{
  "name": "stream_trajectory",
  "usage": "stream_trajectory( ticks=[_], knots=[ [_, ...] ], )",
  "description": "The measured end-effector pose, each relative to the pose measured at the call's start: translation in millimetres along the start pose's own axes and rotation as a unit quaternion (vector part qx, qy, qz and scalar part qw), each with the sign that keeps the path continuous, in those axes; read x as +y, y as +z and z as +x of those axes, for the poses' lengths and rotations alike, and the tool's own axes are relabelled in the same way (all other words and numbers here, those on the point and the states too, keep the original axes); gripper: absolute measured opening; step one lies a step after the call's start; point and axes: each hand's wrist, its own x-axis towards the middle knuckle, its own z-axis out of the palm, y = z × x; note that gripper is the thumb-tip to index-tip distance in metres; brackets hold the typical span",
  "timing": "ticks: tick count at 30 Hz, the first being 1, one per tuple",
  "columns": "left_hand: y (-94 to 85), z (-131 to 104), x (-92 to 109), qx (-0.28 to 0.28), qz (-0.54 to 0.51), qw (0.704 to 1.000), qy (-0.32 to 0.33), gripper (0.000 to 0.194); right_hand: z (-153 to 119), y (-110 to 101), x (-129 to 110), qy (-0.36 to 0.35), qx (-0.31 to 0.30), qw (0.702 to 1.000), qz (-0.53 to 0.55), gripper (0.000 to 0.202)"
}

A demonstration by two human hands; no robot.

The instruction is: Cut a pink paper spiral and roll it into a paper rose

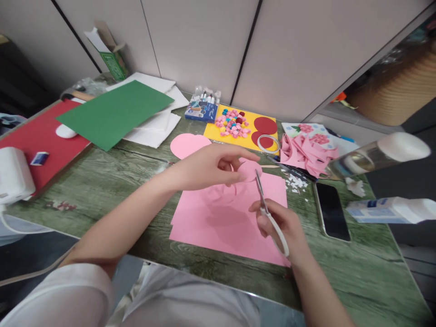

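My left hand [211, 168] pinches the edge of a small round piece of pink paper [250, 171] above the middle of the table. My right hand [281, 225] is closed around the white handles of a pair of scissors [264, 204], whose blades point up and touch the right edge of the pink piece. Beneath both hands lie pink paper sheets [218, 227], slightly offset, with curled pink strips just under my left hand. Two larger pink circles [185, 145] rest on the table beyond my left wrist.
Behind lie a yellow sheet [252, 119] with small colourful balls and red circles, a marker box [203, 105] and pink scraps [303, 154]. A phone [332, 211] and bottles stand right. Green paper [117, 111] and a red board [51, 141] are left.
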Motion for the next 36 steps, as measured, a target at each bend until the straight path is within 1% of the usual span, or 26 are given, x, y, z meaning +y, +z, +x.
stream_trajectory(
  ticks=[4, 6, 9, 13, 16, 20, 23, 27, 32, 36],
  knots=[
    [16.2, 4, -4, 0.057, -0.11, 0.992, 0.005, 0.041, -1, 3, 0, -0.008, 0.041, 0.999, -0.001, 0.029],
    [21.4, 6, -4, 0.081, -0.142, 0.987, 0.012, 0.038, -2, 5, 0, -0.013, 0.061, 0.998, 0.006, 0.029],
    [25.5, 6, -5, 0.103, -0.15, 0.983, 0.017, 0.032, -2, 6, 1, -0.021, 0.068, 0.997, 0.016, 0.029],
    [27.4, 5, -3, 0.119, -0.114, 0.986, 0.015, 0.029, -1, 4, 4, -0.029, 0.051, 0.998, 0.018, 0.028],
    [28.2, 4, -1, 0.117, -0.084, 0.989, 0.017, 0.028, -1, 2, 7, -0.036, 0.044, 0.998, 0.015, 0.028],
    [28.4, 3, -1, 0.106, -0.072, 0.992, 0.018, 0.029, -1, 1, 7, -0.044, 0.037, 0.998, 0.008, 0.028],
    [26.3, 4, -2, 0.096, -0.061, 0.993, 0.017, 0.029, -1, 2, 7, -0.037, 0.037, 0.998, 0.024, 0.029],
    [19.0, 4, -2, 0.082, -0.021, 0.996, 0.023, 0.029, -1, 4, 5, -0.023, 0.041, 0.998, 0.031, 0.031],
    [8.0, 2, -2, 0.053, 0.035, 0.997, 0.033, 0.029, -1, 5, 2, -0.008, 0.018, 0.999, 0.042, 0.032],
    [1.2, 0, 0, 0.021, 0.057, 0.998, 0.024, 0.031, -1, 4, 0, 0.012, -0.004, 0.997, 0.074, 0.031]
  ],
)
